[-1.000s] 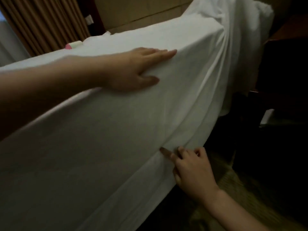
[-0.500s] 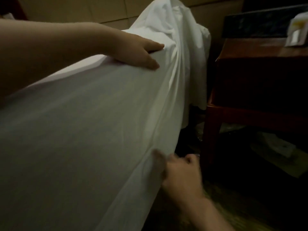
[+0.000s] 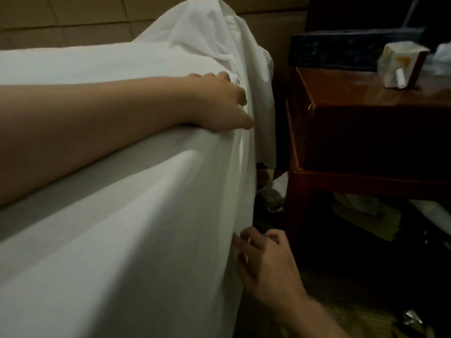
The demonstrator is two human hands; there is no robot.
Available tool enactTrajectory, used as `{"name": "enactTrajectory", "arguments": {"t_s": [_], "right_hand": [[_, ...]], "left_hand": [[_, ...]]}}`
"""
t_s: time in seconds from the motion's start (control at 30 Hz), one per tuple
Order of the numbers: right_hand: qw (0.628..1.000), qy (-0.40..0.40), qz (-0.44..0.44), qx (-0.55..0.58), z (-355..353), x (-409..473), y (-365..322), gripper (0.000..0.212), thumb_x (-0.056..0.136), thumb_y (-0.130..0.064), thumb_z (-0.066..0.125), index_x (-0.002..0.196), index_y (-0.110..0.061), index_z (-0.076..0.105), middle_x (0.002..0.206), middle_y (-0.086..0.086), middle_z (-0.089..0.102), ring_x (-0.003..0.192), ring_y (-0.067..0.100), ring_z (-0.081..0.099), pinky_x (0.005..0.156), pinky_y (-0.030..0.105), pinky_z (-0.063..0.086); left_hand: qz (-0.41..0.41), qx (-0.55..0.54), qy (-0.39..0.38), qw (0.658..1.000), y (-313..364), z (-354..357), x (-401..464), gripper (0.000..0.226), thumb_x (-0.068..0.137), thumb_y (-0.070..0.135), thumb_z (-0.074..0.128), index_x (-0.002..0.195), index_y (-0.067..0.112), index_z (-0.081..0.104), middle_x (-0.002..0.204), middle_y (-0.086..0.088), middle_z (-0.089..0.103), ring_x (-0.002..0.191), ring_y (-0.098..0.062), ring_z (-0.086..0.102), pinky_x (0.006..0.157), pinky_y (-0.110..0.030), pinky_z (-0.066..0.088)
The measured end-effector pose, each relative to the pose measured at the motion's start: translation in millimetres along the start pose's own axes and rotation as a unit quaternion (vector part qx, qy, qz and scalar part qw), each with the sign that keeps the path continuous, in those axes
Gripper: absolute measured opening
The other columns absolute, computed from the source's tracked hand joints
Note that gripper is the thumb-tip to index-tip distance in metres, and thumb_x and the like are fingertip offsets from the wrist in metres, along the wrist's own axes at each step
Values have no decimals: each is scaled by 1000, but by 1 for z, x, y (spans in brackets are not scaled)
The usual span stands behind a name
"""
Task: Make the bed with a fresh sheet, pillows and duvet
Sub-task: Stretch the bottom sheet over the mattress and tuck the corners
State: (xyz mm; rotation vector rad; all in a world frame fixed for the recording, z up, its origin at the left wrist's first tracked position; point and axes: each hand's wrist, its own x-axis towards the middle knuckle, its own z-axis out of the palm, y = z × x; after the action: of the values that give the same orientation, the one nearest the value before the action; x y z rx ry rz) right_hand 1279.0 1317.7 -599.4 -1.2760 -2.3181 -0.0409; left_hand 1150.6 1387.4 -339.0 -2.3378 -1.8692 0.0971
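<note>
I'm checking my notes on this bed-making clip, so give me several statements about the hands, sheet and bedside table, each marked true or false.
1. The left hand rests on top of the mattress corner, over the white sheet. True.
2. The right hand is up on the wooden bedside table. False: it is low down, at the hanging edge of the sheet beside the bed.
3. Loose sheet is bunched in a heap at the head of the bed. True.
4. The bedside table stands to the left of the bed. False: it stands to the right.
5. A small box sits on the table top. True.
</note>
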Motion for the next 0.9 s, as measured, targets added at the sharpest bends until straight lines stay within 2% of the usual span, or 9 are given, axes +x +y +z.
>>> {"name": "enactTrajectory", "arguments": {"t_s": [0.17,0.27,0.33,0.4,0.5,0.53,0.63,0.7,0.9], "right_hand": [[998,-17,-64,-6,-9,6,0,36,76,-39,45,104,-31,67,102,-13,61,74,5,59,75,28,47],[990,-14,-117,-76,-14,18,7,32,74,-39,49,96,-30,70,101,-11,60,71,9,57,73,30,48],[986,10,-124,-108,-7,22,10,28,70,-38,65,95,-27,70,103,-9,56,68,13,55,77,32,42],[989,49,-108,-92,5,33,13,23,64,-37,76,85,-26,71,98,-8,55,65,15,55,76,33,31],[981,84,-155,-77,13,53,19,11,65,-34,76,67,-26,68,83,-8,58,64,16,57,77,34,29],[978,85,-176,-76,13,56,25,8,70,-34,70,71,-27,69,85,-8,59,66,16,57,78,35,31],[980,61,-178,-64,13,55,49,34,79,-41,51,109,-30,64,100,-6,62,73,17,58,77,38,44],[984,45,-155,-74,19,52,57,50,74,-43,64,122,-35,58,99,-3,64,72,19,59,74,40,46],[977,66,-180,-95,27,63,68,68,67,-42,72,132,-39,53,73,1,67,56,24,59,73,39,25]], "left_hand": [[16,11,6,1000,-2,0,1,53,95,55,37,140,28,44,150,-12,28,136,-32,29,111,-41,22],[20,21,0,1000,-1,2,-2,51,96,54,36,140,30,44,152,-12,25,139,-31,25,112,-41,18],[20,19,-3,1000,2,0,-4,50,95,55,36,139,32,45,153,-10,24,140,-30,24,113,-40,18],[8,12,-7,1000,0,-2,-6,48,94,55,36,136,35,47,152,-8,26,139,-29,26,112,-39,19],[-1,7,-13,1000,2,-2,-7,43,93,55,38,131,38,50,152,-3,26,138,-26,27,112,-39,21],[-3,4,-11,1000,3,-1,-6,43,93,54,40,130,38,51,153,-2,25,138,-26,27,112,-38,20],[-19,-10,3,1000,3,-1,-8,41,90,53,42,127,39,54,156,2,21,140,-24,24,114,-38,19],[-26,-18,9,999,3,-1,-10,41,88,53,44,125,40,56,156,2,20,141,-23,23,115,-37,16],[-23,-46,16,999,1,-3,-10,31,88,50,49,115,42,61,156,6,23,142,-18,24,115,-32,13]]}}
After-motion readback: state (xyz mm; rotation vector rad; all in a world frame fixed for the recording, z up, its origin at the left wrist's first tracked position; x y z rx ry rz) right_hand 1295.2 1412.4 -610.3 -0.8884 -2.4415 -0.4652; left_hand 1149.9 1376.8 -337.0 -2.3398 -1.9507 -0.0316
